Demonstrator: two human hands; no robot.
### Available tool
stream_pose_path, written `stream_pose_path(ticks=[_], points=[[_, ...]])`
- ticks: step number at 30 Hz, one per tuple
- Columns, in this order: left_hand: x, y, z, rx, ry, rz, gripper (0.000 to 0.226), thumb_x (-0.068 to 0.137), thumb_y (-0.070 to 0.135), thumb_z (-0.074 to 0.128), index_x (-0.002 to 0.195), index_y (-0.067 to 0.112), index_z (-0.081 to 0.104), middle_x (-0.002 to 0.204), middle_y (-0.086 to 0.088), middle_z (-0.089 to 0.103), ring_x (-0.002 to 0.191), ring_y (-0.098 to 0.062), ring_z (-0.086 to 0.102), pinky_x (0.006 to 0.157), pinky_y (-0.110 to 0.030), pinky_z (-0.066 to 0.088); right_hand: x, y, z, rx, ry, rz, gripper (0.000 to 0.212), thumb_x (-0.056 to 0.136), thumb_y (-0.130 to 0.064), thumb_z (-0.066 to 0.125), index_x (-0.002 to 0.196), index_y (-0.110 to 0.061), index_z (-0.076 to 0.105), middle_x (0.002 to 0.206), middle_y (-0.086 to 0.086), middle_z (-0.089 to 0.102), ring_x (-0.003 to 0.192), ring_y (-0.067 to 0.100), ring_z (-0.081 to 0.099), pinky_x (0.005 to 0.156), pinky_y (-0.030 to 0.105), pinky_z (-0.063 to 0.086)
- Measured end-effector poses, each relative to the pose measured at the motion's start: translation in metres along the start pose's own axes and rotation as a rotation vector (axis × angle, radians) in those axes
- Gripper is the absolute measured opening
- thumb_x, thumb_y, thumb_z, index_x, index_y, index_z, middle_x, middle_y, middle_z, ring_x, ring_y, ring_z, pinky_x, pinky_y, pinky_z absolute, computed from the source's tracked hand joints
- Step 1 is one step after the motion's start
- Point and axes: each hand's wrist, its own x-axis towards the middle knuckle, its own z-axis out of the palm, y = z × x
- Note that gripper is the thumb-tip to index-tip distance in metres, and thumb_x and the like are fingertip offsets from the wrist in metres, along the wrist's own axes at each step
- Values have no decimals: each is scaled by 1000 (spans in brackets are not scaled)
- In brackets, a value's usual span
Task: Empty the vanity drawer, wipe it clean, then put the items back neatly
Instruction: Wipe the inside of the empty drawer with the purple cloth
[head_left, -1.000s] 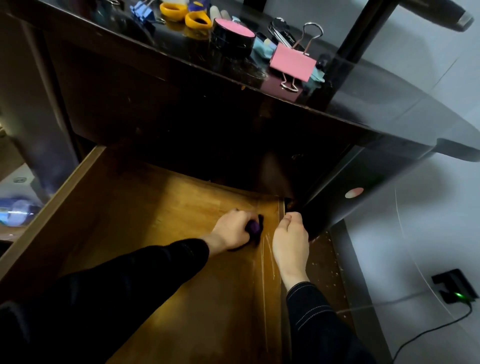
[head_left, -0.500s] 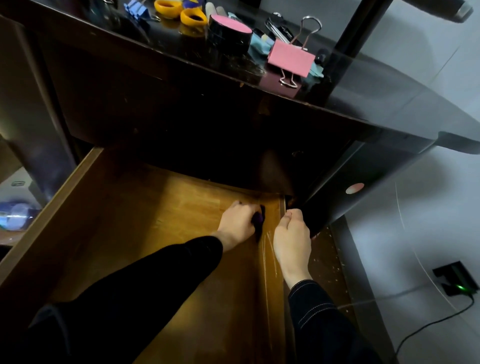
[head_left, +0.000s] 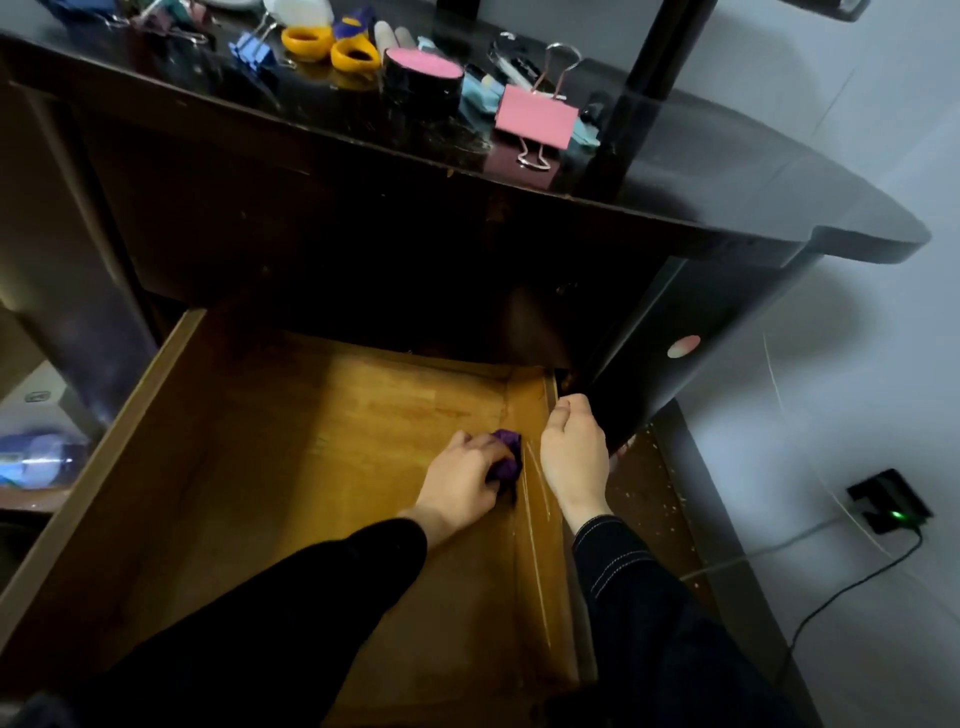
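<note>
The wooden drawer is pulled out and its floor holds nothing but my left hand. My left hand grips a small purple cloth and presses it on the drawer floor beside the right wall. My right hand curls over the top edge of the drawer's right wall, near the back. On the dark vanity top lie the removed items: a pink binder clip, a round black tin with a pink lid, yellow-handled scissors and a blue binder clip.
A black vertical post rises from the vanity top at the right. A black charger with a green light and its cable lie on the pale floor at the right. A blue-white bottle sits low at the left.
My left hand with the cloth has slid back toward me along the right wall after pushing forward. The view has tilted so more of the vanity top shows. My right hand stays on the wall.
</note>
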Motion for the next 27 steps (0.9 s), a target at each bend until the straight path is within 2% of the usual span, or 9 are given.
stream_pose_path(ticks=[3, 6, 8, 10, 13, 17, 21, 24, 27], points=[[-12, 0, -4, 89, -35, 45, 49, 83, 23, 59, 132, 25, 59, 134, -1, 55, 107, -25, 44, 92, -38, 48, -7, 2, -6, 66, -86, 42, 32, 110, -31, 30, 118, -14, 56, 104, 5, 63, 98, 24, 62, 75, 32, 41], [-16, 0, -12, 178, -68, 5, 50, 88, 29, 58, 137, 30, 51, 135, -7, 47, 115, -30, 44, 97, -41, 45, -23, 9, -13, 215, -230, 160, 45, 110, -38, 28, 142, -14, 49, 135, 9, 58, 128, 26, 53, 106, 39, 42], [-13, 3, -16, 145, -100, -26, 48, 88, 23, 57, 135, 29, 52, 128, -8, 50, 111, -31, 48, 95, -40, 46, -35, 15, -12, 245, -240, 206, 53, 109, -44, 26, 150, -16, 43, 147, 7, 51, 138, 25, 46, 116, 40, 35], [-6, 7, -23, -155, -113, -129, 43, 86, 9, 59, 127, 22, 61, 122, -9, 59, 110, -30, 56, 97, -38, 48, -44, 16, -10, 214, -193, 184, 55, 108, -47, 23, 146, -17, 48, 142, 5, 56, 134, 24, 50, 109, 34, 39], [1, 8, -37, -717, -79, -383, 37, 85, -10, 62, 117, 8, 67, 110, -10, 68, 113, -32, 62, 101, -37, 49, -47, 13, -11, 128, -133, 131, 51, 109, -45, 22, 125, -16, 61, 116, 4, 68, 112, 23, 63, 91, 33, 46], [5, 22, -58, -1031, 36, -448, 35, 86, -14, 62, 118, 0, 65, 114, -18, 68, 112, -33, 63, 97, -36, 51, -48, 14, -13, 119, -128, 101, 48, 109, -43, 22, 114, -14, 61, 100, 4, 68, 96, 20, 65, 83, 36, 50], [11, 44, -73, -1034, 53, -184, 36, 86, -14, 62, 118, 3, 68, 117, -12, 68, 106, -20, 65, 95, -31, 52, -48, 16, -11, 116, -107, 78, 44, 109, -43, 23, 106, -19, 60, 92, -1, 67, 88, 16, 64, 77, 35, 50], [4, 38, -61, -737, 4, -88, 40, 86, -13, 60, 118, 8, 70, 121, -8, 63, 113, -18, 58, 106, -28, 43, -46, 18, -9, 114, -106, 88, 43, 109, -44, 24, 104, -21, 60, 89, -4, 66, 85, 12, 63, 71, 32, 47], [-7, 21, -47, -531, -187, -104, 40, 84, -11, 58, 111, 14, 73, 114, -1, 63, 112, -20, 59, 104, -30, 43, -46, 18, -8, 74, -101, 106, 37, 109, -44, 25, 104, -26, 57, 86, -13, 62, 78, 0, 58, 63, 19, 40]])
